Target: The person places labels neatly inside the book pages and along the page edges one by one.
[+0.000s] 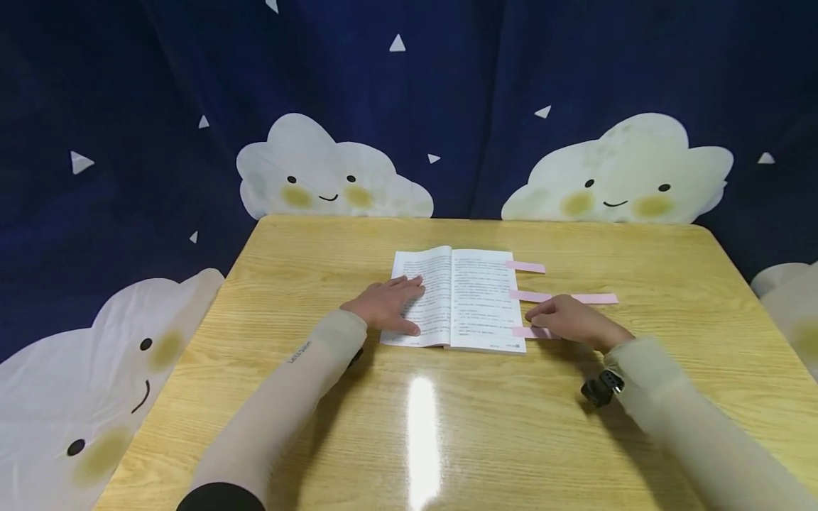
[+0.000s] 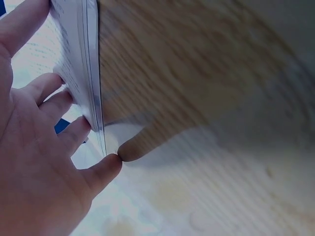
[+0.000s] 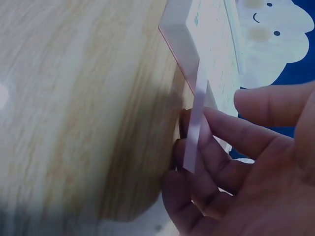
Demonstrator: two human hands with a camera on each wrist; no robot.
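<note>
An open book (image 1: 482,301) with printed pages lies on the wooden table. My left hand (image 1: 386,305) rests on its left page with the fingers spread; the left wrist view shows this hand (image 2: 44,147) along the page edges. Pink paper strips stick out from the right page: an upper strip (image 1: 527,267), a middle strip (image 1: 532,295) and a lower strip (image 1: 527,332). My right hand (image 1: 575,321) is at the lower strip. In the right wrist view, bent fingers lie behind this strip (image 3: 196,125), and the thumb (image 3: 266,103) stands apart from it.
Another pink length (image 1: 594,299) lies beyond the right hand; whether it joins the middle strip is hidden. The table (image 1: 307,248) meets a dark blue cloth (image 1: 460,106) with smiling clouds at its back edge. Light glares on the tabletop in front of the book.
</note>
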